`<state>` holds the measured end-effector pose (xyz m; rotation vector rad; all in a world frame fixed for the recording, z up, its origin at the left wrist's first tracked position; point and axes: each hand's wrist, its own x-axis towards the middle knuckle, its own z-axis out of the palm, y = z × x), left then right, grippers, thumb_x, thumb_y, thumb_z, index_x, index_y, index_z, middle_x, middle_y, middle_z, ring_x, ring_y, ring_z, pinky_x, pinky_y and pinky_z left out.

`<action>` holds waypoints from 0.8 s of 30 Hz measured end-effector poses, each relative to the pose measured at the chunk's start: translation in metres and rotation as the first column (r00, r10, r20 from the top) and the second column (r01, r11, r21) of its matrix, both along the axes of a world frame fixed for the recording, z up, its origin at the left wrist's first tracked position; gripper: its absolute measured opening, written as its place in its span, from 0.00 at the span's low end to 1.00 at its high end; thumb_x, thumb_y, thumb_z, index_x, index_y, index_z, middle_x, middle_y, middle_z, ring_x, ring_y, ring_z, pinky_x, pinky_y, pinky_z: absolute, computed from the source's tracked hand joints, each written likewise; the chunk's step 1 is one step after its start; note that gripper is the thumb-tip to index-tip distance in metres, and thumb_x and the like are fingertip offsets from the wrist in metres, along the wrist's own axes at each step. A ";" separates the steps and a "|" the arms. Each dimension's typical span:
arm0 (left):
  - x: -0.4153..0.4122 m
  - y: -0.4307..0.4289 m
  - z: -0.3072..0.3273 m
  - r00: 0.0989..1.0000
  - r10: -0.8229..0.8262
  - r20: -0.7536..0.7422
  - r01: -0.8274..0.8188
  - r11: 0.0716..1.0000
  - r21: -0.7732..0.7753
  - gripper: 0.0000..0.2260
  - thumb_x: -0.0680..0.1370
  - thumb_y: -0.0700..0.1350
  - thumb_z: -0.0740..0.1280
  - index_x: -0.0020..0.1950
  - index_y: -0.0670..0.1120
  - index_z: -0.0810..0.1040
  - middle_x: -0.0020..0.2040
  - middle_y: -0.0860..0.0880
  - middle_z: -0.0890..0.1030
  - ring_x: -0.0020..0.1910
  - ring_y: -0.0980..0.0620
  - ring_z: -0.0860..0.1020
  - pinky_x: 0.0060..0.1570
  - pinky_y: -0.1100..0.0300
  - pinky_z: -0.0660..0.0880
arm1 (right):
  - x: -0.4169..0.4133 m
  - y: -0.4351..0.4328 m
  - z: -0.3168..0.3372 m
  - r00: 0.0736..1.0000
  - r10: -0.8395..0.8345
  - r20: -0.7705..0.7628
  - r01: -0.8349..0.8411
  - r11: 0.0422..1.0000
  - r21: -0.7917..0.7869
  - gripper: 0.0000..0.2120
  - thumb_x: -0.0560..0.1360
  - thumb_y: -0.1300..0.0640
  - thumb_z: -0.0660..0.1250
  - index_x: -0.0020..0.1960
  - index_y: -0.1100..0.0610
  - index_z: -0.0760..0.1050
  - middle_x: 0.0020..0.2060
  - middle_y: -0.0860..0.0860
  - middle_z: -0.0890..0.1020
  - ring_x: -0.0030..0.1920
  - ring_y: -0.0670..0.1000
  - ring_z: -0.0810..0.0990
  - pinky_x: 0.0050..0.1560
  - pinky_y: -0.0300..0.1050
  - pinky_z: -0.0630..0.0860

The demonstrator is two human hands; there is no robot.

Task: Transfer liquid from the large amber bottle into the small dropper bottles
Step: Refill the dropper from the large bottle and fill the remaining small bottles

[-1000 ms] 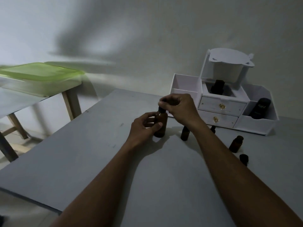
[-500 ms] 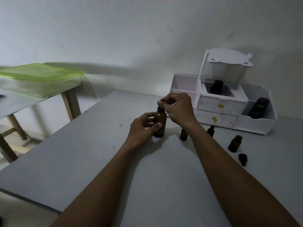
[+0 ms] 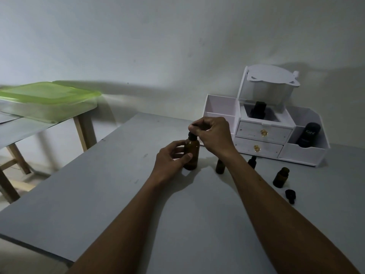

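A white organizer (image 3: 263,133) is set on the table (image 3: 88,194); a green-lidded box (image 3: 49,99) is placed on a side table (image 3: 29,133).

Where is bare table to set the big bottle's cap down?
Free: the wide table stretch left of the left hand, out to the edge; also the near patch between both forearms. Crowded: from the big bottle rightward to the organizer, where small bottles and a loose cap sit.

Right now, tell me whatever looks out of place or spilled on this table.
No spill shows. One oddity: a loose black dropper cap lies on the table, near the capless small bottle it likely belongs to. The large amber bottle stands upright, held by the left hand.
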<state>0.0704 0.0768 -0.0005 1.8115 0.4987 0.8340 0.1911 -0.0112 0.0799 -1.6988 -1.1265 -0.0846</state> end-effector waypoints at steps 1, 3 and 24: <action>0.000 0.000 0.000 1.000 -0.002 -0.002 0.002 1.000 -0.004 0.21 0.76 0.44 0.73 0.68 0.50 0.75 0.59 0.50 0.81 0.53 0.54 0.79 0.51 0.64 0.75 | 0.001 -0.002 0.004 1.000 0.020 -0.022 -0.020 1.000 -0.005 0.05 0.73 0.58 0.75 0.48 0.57 0.85 0.39 0.48 0.86 0.38 0.38 0.83 0.39 0.23 0.74; -0.001 0.000 -0.001 1.000 -0.007 -0.002 0.007 1.000 -0.015 0.20 0.76 0.44 0.73 0.67 0.52 0.76 0.58 0.51 0.81 0.52 0.55 0.80 0.51 0.62 0.76 | 0.003 -0.006 0.015 0.997 0.053 -0.050 -0.054 0.998 -0.010 0.06 0.73 0.58 0.75 0.49 0.57 0.85 0.38 0.46 0.85 0.36 0.37 0.83 0.38 0.24 0.75; 0.018 -0.099 0.035 0.878 0.162 0.451 -0.324 0.894 0.310 0.11 0.75 0.38 0.73 0.56 0.48 0.79 0.45 0.53 0.82 0.45 0.58 0.82 0.43 0.64 0.79 | 0.067 -0.160 0.126 0.992 -0.028 -0.124 0.067 0.945 0.321 0.07 0.73 0.57 0.74 0.51 0.58 0.84 0.39 0.50 0.87 0.42 0.51 0.87 0.45 0.46 0.83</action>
